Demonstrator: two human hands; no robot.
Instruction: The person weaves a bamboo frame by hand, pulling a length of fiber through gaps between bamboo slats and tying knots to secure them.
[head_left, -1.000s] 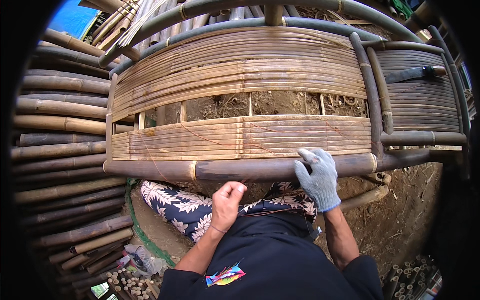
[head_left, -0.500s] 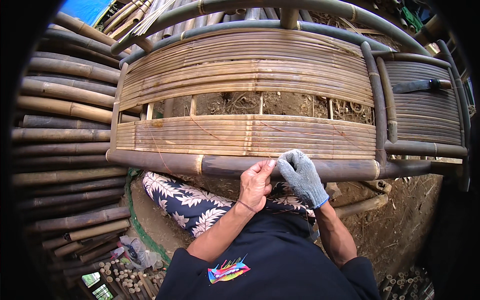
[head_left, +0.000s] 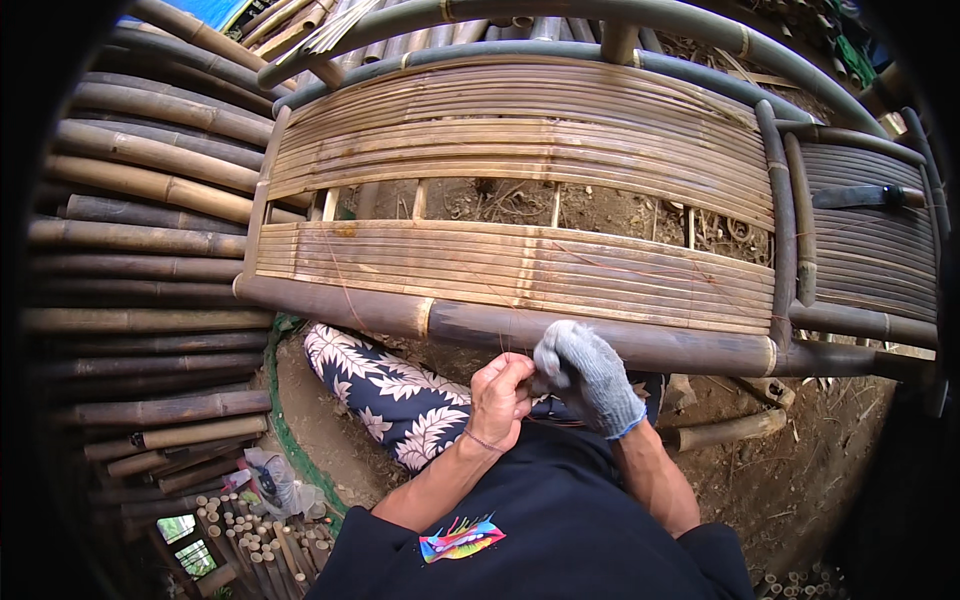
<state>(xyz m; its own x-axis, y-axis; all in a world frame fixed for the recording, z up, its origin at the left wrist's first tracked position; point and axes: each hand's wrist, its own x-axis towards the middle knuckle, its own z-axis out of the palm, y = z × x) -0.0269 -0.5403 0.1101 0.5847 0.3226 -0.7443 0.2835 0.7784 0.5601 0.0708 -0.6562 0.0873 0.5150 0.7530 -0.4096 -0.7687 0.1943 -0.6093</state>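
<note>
My bare left hand (head_left: 497,400) is closed in a pinch, and a thin reddish strand (head_left: 502,338) rises from its fingertips toward the bench. Beside it, nearly touching, my right hand (head_left: 592,378) wears a grey knitted glove with a blue cuff. Its fingers are curled in; whatever they grip is hidden. Both hands are just in front of the thick dark bamboo front rail (head_left: 560,338) of a bamboo bench. Behind the rail lies a seat panel of narrow bamboo slats (head_left: 420,255), with more thin reddish strands across it.
On the slatted section at right rests a large knife (head_left: 868,196). An open gap (head_left: 480,203) over earth splits the seat slats. Bamboo poles (head_left: 150,235) are stacked at left. Cut bamboo pieces (head_left: 245,545) and a plastic bag (head_left: 280,485) lie lower left. My patterned trousers (head_left: 400,400) show below the rail.
Both hands have come down slightly toward me and closer together. My gloved fingers have curled in further. The whole view has shifted, so the bench appears farther right.
</note>
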